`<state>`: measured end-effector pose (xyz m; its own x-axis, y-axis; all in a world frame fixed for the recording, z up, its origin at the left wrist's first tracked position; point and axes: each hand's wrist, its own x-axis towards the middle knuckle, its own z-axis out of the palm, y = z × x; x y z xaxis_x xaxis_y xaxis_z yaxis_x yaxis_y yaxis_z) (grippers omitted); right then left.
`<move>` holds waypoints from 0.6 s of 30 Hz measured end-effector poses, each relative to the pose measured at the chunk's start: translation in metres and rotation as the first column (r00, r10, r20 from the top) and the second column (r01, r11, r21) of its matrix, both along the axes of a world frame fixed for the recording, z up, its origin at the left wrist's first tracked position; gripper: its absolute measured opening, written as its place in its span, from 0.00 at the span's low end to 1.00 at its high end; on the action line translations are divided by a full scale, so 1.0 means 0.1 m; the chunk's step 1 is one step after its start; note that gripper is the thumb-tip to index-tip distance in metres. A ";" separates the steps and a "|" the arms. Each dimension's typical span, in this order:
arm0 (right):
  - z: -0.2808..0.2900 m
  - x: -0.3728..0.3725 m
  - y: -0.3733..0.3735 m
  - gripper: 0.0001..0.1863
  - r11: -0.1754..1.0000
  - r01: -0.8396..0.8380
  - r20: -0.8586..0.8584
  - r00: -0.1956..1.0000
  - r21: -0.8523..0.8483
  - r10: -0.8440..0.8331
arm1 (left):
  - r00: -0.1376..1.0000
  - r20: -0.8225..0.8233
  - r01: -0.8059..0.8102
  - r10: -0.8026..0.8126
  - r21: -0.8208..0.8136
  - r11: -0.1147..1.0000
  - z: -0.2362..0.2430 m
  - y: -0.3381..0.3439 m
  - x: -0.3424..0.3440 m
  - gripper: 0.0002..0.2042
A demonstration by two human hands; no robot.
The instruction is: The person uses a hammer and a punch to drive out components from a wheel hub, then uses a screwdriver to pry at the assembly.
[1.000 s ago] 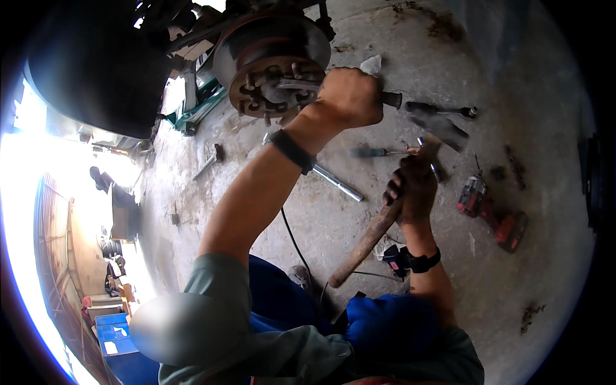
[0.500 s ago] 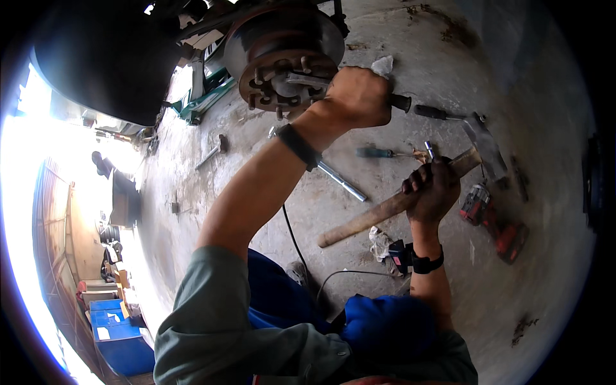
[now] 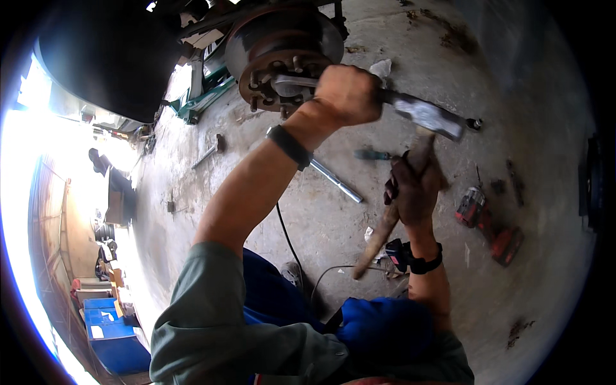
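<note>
Gray concrete floor (image 3: 321,231) spreads below. Nearest, the right hand (image 3: 414,189) curls around a sledgehammer (image 3: 384,235); its handle slants up and right to the steel head (image 3: 427,114). Past it, the left hand (image 3: 348,95) reaches out, a fist closed on a metal bar (image 3: 298,81) pointing left at the rusty wheel hub (image 3: 269,102). Before, the head was lower and farther right; now it's by the bar's outer end.

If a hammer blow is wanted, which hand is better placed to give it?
The right, I judge: the right hand grips the hammer, its head near the outer end of the bar. The left hand is occupied, closed around the bar, which reaches to the hub.
</note>
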<state>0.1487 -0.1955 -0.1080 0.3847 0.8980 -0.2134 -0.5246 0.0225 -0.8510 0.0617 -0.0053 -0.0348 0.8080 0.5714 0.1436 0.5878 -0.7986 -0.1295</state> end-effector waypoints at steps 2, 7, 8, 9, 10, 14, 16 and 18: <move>-0.10 -0.05 -0.05 0.08 0.997 0.067 0.176 0.982 0.039 -0.073 | 0.998 0.011 -0.060 0.060 0.002 0.998 -0.05 0.06 -0.10 0.08; -0.06 -0.10 0.01 0.09 0.931 0.331 -0.079 0.943 0.155 -0.322 | 0.999 0.029 0.043 -0.042 -0.009 0.999 0.00 -0.07 -0.26 0.07; -0.04 -0.11 0.03 0.09 0.936 0.314 -0.169 0.943 0.157 -0.288 | 0.999 0.032 0.033 -0.033 -0.015 0.999 -0.01 -0.11 -0.32 0.06; -0.06 -0.09 0.06 0.09 0.944 0.307 -0.188 0.941 0.119 -0.282 | 0.999 0.035 0.028 -0.027 -0.018 0.999 -0.01 -0.17 -0.35 0.06; -0.16 -0.07 0.09 0.09 0.950 0.304 -0.204 0.937 0.076 -0.284 | 0.998 0.045 0.048 -0.045 -0.068 0.996 0.00 -0.27 -0.44 0.05; -0.84 0.08 0.14 0.10 0.942 0.301 -0.250 0.911 -0.145 -0.329 | 0.991 0.137 0.017 0.011 -0.206 0.978 -0.05 -0.71 -0.80 0.06; -1.26 0.03 0.13 0.10 0.908 0.333 -0.158 0.912 -0.255 -0.379 | 0.983 0.181 0.022 0.007 -0.156 0.988 -0.16 -0.85 -1.09 0.08; -1.58 -0.05 -0.05 0.12 0.860 0.331 -0.078 0.918 -0.388 -0.389 | 0.983 0.157 -0.049 0.099 -0.291 0.955 -0.31 -1.11 -1.36 0.09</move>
